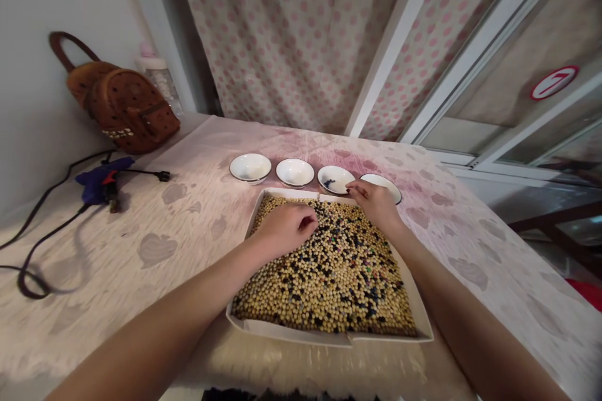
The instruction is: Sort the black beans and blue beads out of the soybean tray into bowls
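Beads (329,276), mostly yellowish w/ black & a few coloured ones mixed in, fill a white box (390,339) on the worktop (155,250), btwn the person's forearms. L hand (285,229) is over the far L part of the box, close to or on the beads; fingers curled in, loosely clenched w/ a small hollow by the thumb. Can't tell if anything's inside it. R hand (376,202) is past the box's far R edge, fingertips pinched shut at the near R rim of the third bowl (342,187) from L; can't tell if a bead is in the pinch. That bowl has a few dark bits in it. First bowl (250,166) & second bowl (295,171) sit to its L, fourth bowl (388,187) to its R, partly hidden by R hand. Far L: brown backpack (134,106), blue glue gun (98,182) w/ cord.
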